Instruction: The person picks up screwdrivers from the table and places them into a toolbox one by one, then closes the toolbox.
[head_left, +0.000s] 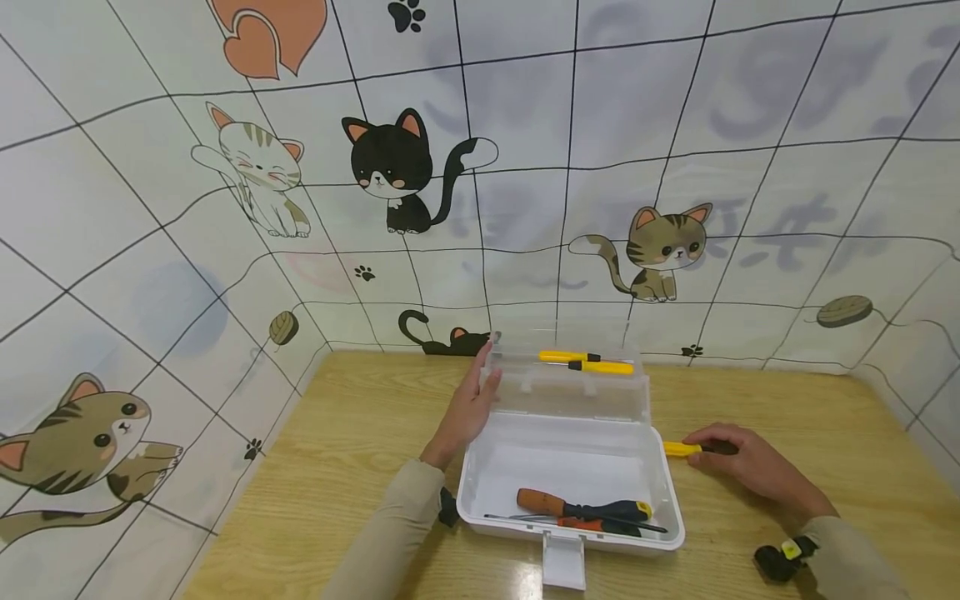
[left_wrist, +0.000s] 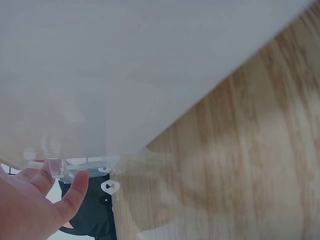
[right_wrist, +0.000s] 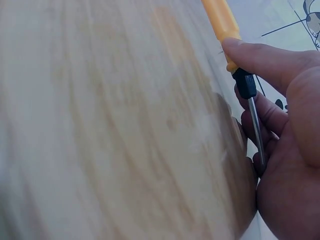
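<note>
A clear plastic toolbox point(head_left: 486, 467) stands open on the wooden table point(head_left: 352, 467), its lid point(head_left: 570, 402) upright. My left hand point(head_left: 477, 392) rests with straight fingers against the lid's left edge; the left wrist view shows thumb and fingers point(left_wrist: 75, 192) beside the clear plastic point(left_wrist: 125, 75). Right of the box, my right hand point(head_left: 723, 457) pinches a yellow-handled screwdriver point(head_left: 678, 449) lying on the table, thumb and fingers around its black collar and shaft point(right_wrist: 245, 82). An orange-and-black screwdriver point(head_left: 577, 506) and a thinner one point(head_left: 570, 523) lie in the box.
Two yellow-handled screwdrivers point(head_left: 588, 362) show through the top of the lid. The box latch point(head_left: 564, 562) hangs over the table's near edge. Cat-patterned sheets point(head_left: 225, 250) wall in the table at the left, back and right.
</note>
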